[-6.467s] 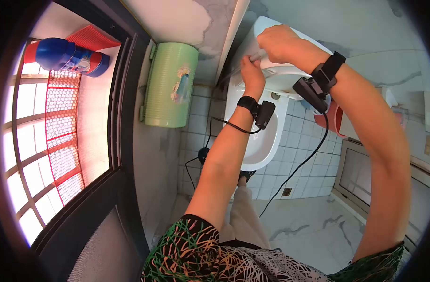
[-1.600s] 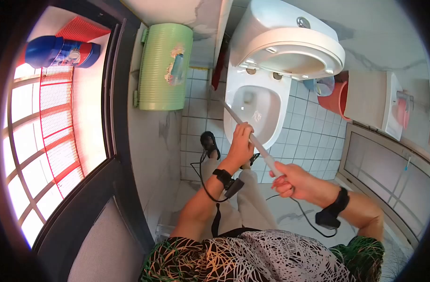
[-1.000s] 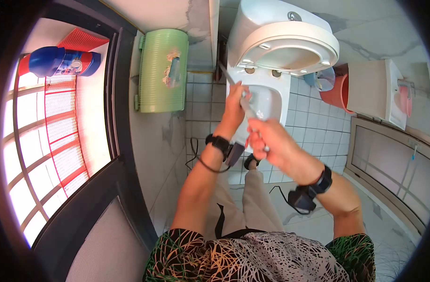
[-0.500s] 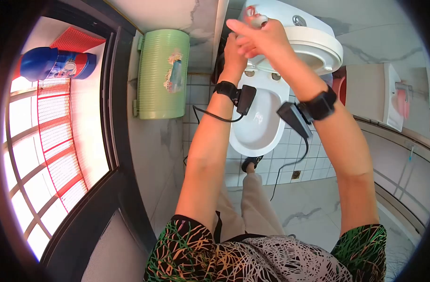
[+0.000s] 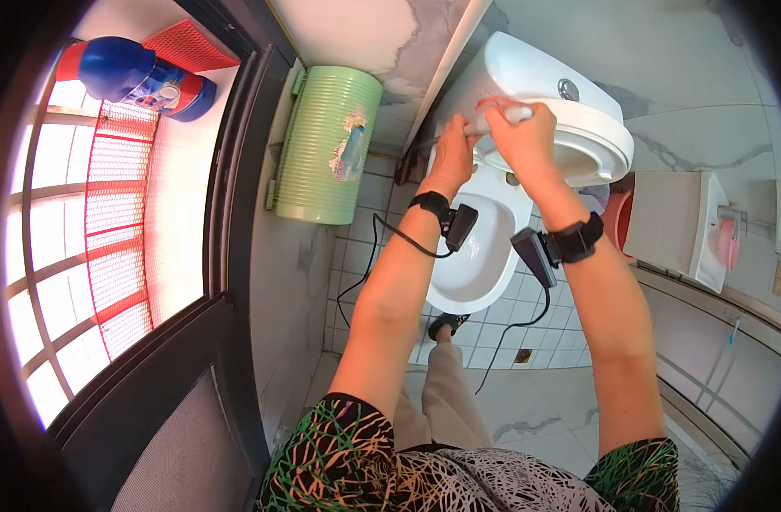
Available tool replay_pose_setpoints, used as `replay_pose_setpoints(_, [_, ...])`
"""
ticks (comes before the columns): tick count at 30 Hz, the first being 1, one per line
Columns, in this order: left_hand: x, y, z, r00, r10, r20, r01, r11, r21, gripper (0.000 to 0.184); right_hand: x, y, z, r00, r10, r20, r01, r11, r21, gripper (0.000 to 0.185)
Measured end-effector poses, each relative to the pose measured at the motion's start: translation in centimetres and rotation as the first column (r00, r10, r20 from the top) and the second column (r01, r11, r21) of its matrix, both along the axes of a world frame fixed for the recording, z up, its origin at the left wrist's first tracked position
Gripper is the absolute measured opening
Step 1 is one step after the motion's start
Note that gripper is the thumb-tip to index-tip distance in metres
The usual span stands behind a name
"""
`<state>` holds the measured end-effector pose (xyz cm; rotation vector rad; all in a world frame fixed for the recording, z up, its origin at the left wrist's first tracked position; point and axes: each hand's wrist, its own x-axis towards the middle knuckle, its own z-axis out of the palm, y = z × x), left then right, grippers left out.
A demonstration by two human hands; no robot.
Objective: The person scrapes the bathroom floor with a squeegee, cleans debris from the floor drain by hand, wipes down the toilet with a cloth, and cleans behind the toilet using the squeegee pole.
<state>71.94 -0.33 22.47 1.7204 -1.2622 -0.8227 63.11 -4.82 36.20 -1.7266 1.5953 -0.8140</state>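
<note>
A light grey handle (image 5: pixel 483 125) with a reddish loop at its end runs between my hands, in front of the side of the toilet tank (image 5: pixel 527 72). My right hand (image 5: pixel 524 136) is closed round its upper end. Lower and to the left, my left hand (image 5: pixel 453 154) is closed on the same handle. The rest of the handle is hidden behind my hands and the toilet. Below them is the white toilet bowl (image 5: pixel 472 256), its seat and lid (image 5: pixel 595 136) raised against the tank.
A green ribbed box (image 5: pixel 326 145) hangs on the left wall. Beside it, the window sill holds a blue bottle (image 5: pixel 139 75) and a red mesh basket (image 5: pixel 117 230). At the right are a red bucket (image 5: pixel 617 224) and a white washbasin (image 5: pixel 708 243). Black cables hang from both wrists.
Since half a second ago, my right hand has come down and right, its fingers now wrapped round the handle. My left hand is slightly lower. The whole view has shifted.
</note>
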Motion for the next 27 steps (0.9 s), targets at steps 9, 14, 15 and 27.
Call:
replay_pose_setpoints(9, [-2.2,3.1,0.0,0.995,-0.093,-0.024,0.095,0.993,0.069,0.018,-4.0,2.0,-2.6,0.959,-0.139,0.248,0.111,0.986,0.122,0.037])
replay_pose_setpoints(14, [-3.7,8.6,0.8,0.995,-0.089,0.033,0.084,0.987,0.134,0.020,-6.1,6.0,-3.7,0.972,-0.173,0.157,0.139,0.968,0.207,0.033])
replay_pose_setpoints(15, [-3.7,9.8,1.1,0.994,-0.099,0.052,0.093,0.988,0.121,0.019,-6.2,7.4,-3.3,0.967,-0.180,0.178,0.140,0.966,0.217,0.032])
replay_pose_setpoints(27, [-3.5,5.8,2.2,0.997,0.054,0.059,-0.041,0.979,-0.197,0.013,-3.3,5.0,1.9,0.964,0.023,0.263,-0.035,0.998,0.042,0.018])
